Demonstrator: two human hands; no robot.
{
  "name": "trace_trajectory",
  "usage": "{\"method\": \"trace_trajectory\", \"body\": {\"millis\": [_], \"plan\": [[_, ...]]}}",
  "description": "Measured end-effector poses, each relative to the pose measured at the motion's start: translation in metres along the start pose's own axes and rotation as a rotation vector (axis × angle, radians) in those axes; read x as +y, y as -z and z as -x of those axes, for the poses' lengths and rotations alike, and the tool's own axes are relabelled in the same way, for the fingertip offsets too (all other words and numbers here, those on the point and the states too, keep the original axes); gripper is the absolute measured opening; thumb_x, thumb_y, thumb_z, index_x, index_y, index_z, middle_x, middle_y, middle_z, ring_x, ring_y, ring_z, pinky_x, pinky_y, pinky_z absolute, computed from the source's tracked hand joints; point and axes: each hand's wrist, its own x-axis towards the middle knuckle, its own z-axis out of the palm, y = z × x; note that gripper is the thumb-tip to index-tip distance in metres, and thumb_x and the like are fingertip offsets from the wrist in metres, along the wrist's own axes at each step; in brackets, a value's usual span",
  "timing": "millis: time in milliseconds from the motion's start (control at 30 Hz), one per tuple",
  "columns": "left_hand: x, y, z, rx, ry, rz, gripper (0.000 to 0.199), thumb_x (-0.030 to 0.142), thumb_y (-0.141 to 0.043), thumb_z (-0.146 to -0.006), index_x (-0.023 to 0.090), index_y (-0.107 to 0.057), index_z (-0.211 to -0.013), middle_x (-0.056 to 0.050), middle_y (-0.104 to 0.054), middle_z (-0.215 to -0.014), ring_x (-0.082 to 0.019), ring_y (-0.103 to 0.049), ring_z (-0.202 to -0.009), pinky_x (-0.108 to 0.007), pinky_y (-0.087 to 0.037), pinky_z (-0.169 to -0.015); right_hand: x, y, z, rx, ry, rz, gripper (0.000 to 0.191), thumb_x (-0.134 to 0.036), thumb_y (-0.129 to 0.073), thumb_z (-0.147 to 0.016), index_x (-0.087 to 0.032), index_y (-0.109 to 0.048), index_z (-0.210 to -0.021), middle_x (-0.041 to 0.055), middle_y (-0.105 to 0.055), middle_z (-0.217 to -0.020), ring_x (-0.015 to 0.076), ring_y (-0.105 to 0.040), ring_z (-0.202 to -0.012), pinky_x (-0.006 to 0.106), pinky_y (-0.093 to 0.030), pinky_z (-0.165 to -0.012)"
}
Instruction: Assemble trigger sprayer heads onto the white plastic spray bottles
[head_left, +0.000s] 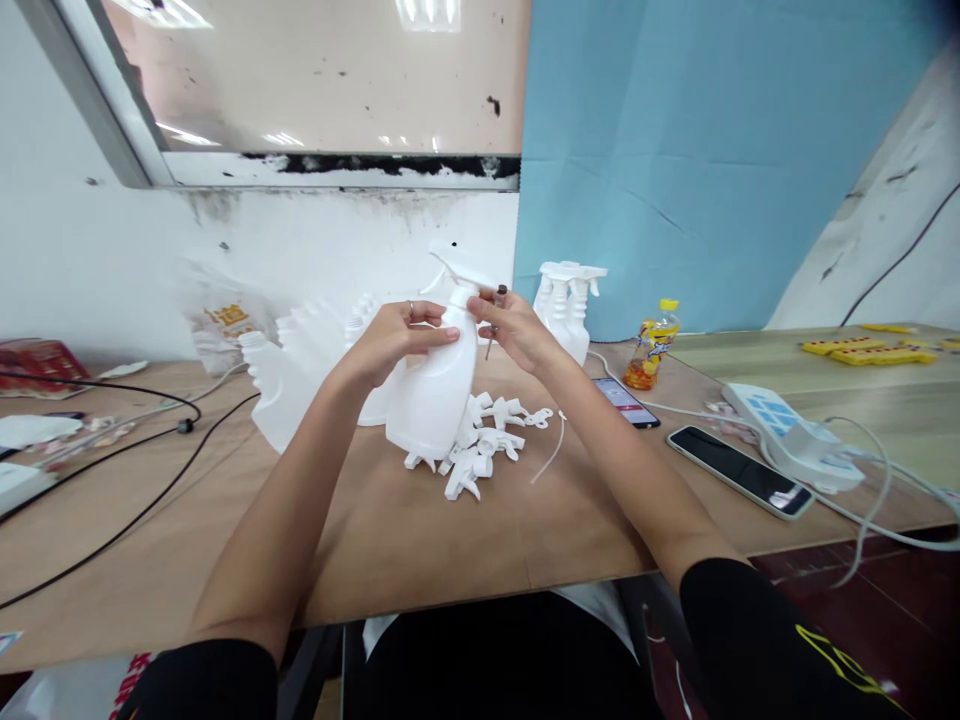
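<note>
A white spray bottle (433, 400) hangs tilted above the table, its trigger head (461, 265) at the top of the neck. My left hand (397, 340) is closed around the neck from the left. On the other side, the fingers of my right hand (514, 325) pinch the collar below the trigger head. A thin tool with a dark end and a metal shaft, like a small screwdriver (499, 298), is also tucked in my right hand. Beneath the bottle lies a pile of loose white trigger parts (480, 445). A thin white dip tube (551, 455) rests beside them.
Several open white bottles (277, 375) stand at left. Bottles with trigger heads (568, 305) stand at back right. Further right are a drink bottle (654, 345), two phones, one a dark phone (739, 470), and a white power strip (795, 435). Black cables (150, 510) cross the left side.
</note>
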Motion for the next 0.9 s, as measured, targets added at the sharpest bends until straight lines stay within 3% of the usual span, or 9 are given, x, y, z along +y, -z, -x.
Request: {"method": "trace_trajectory", "body": {"millis": [167, 333, 433, 533, 700, 800, 900], "plan": [[0.002, 0.003, 0.002, -0.052, -0.017, -0.019, 0.047, 0.042, -0.083, -0.065, 0.017, -0.072, -0.103, -0.009, -0.072, -0.102, -0.021, -0.067, -0.089, -0.032, -0.054, -0.077, -0.004, -0.007, 0.005, -0.072, 0.054, -0.041, 0.040, -0.050, -0.081, -0.068, -0.021, -0.067, -0.092, 0.0026, -0.067, -0.094, 0.0177, -0.059, -0.089, 0.027, -0.046, -0.068], [-0.003, 0.003, 0.000, -0.013, 0.005, -0.024, 0.057, 0.041, -0.087, -0.062, 0.016, -0.069, -0.109, -0.010, -0.072, -0.101, -0.022, -0.067, -0.088, -0.034, -0.054, -0.077, -0.003, -0.009, 0.007, -0.079, 0.047, 0.004, 0.040, -0.051, -0.083, -0.069, -0.021, -0.064, -0.087, 0.0019, -0.065, -0.086, 0.0165, -0.058, -0.080, 0.028, -0.045, -0.065], [0.002, 0.006, 0.002, -0.086, -0.012, -0.009, 0.052, 0.043, -0.083, -0.067, 0.016, -0.070, -0.109, -0.011, -0.071, -0.104, -0.022, -0.067, -0.089, -0.033, -0.053, -0.078, -0.003, -0.011, 0.007, -0.050, 0.100, 0.017, 0.040, -0.054, -0.081, -0.071, -0.022, -0.064, -0.088, 0.0022, -0.066, -0.087, 0.0168, -0.058, -0.083, 0.028, -0.046, -0.068], [0.010, 0.016, 0.007, -0.193, -0.005, -0.055, 0.047, 0.044, -0.079, -0.071, 0.017, -0.071, -0.108, -0.010, -0.071, -0.105, -0.022, -0.066, -0.091, -0.034, -0.053, -0.078, -0.008, -0.010, 0.005, -0.028, 0.137, 0.016, 0.044, -0.061, -0.073, -0.077, -0.026, -0.064, -0.103, 0.0035, -0.069, -0.097, 0.0187, -0.059, -0.094, 0.030, -0.048, -0.072], [0.018, 0.052, 0.016, -0.224, 0.040, -0.297, 0.057, 0.046, -0.079, -0.069, 0.019, -0.068, -0.118, -0.011, -0.069, -0.113, -0.027, -0.063, -0.105, -0.039, -0.051, -0.089, -0.030, 0.017, 0.002, 0.101, 0.265, -0.024, 0.054, -0.064, -0.066, -0.082, -0.031, -0.058, -0.123, 0.0047, -0.069, -0.109, 0.0224, -0.058, -0.112, 0.034, -0.051, -0.081], [0.018, 0.077, 0.021, -0.137, 0.099, -0.518, 0.074, 0.047, -0.079, -0.067, 0.023, -0.057, -0.134, -0.010, -0.066, -0.121, -0.029, -0.061, -0.112, -0.039, -0.049, -0.093, -0.048, 0.043, 0.005, 0.220, 0.315, 0.000, 0.034, -0.055, -0.062, -0.087, -0.032, -0.061, -0.113, 0.0035, -0.068, -0.112, 0.0229, -0.055, -0.121, 0.038, -0.053, -0.089], [0.014, 0.097, 0.025, -0.023, 0.161, -0.741, 0.078, 0.050, -0.078, -0.065, 0.024, -0.056, -0.134, -0.009, -0.068, -0.112, -0.031, -0.063, -0.106, -0.039, -0.050, -0.089, -0.058, 0.070, 0.010, 0.276, 0.281, 0.027, 0.011, -0.038, -0.063, -0.088, -0.030, -0.062, -0.095, 0.0027, -0.067, -0.101, 0.0194, -0.061, -0.110, 0.033, -0.055, -0.084]]}}
